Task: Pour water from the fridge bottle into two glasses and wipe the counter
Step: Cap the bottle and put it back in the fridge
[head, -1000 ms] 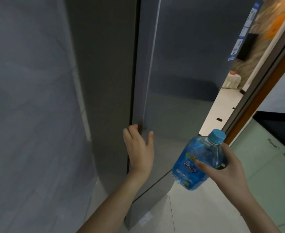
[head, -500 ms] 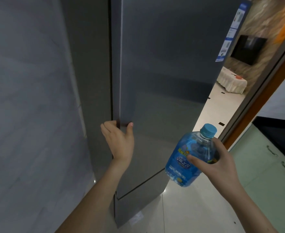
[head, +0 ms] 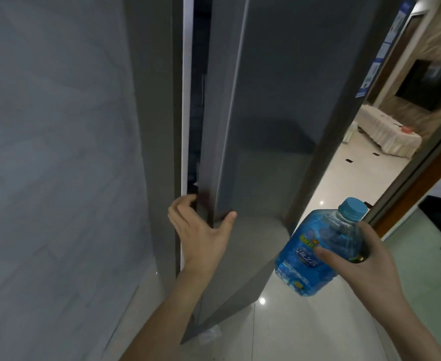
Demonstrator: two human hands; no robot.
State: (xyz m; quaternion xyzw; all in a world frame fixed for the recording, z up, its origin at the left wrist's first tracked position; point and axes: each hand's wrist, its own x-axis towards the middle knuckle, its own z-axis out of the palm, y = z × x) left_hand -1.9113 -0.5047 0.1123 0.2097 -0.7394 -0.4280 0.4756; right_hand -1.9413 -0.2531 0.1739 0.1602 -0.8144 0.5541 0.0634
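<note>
A tall grey fridge door (head: 279,113) stands ajar, with a dark gap and a white seal (head: 187,100) showing along its left edge. My left hand (head: 201,238) grips that edge at waist height, fingers hooked into the gap and thumb on the door's front. My right hand (head: 365,267) holds a clear water bottle (head: 315,251) with a blue label and a blue cap (head: 352,208); the cap is on and the bottle tilts up to the right. No glasses or counter are in view.
A grey tiled wall (head: 57,152) runs close along the left. A brown door frame (head: 422,178) at right leads to a room with a TV (head: 427,84) and a covered table (head: 386,134). Pale green cabinets (head: 427,256) stand at the right above a glossy floor (head: 292,321).
The fridge door, flush half a second ago, now stands ajar with a gap at its left edge. My left hand's fingers have hooked round the edge. The bottle stays in my right hand.
</note>
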